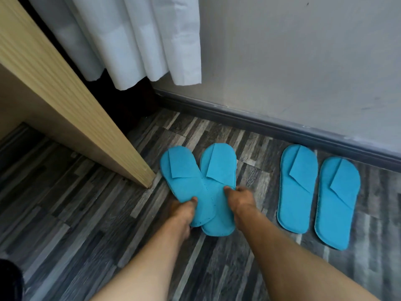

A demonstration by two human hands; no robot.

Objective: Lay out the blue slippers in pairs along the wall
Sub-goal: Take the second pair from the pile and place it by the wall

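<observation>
On grey wood-grain plank flooring (217,268), the left hand (184,210) pinches one flat, felt-like blue slipper (184,185) and the right hand (240,198) pinches its mate (219,170), heels overlapping beside a pale wooden panel (65,101). A second pair (316,194) lies parallel near the dark skirting (260,124), under white curtains (134,40). No writing shows.

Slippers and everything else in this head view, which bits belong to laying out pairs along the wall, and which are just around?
Part of the job:
- laid-out pair: slipper and slipper, side by side
- overlapping pair: slipper under left hand, slipper under right hand
- wall

Just around:
- white curtain
- wooden panel
- plank floor
</observation>
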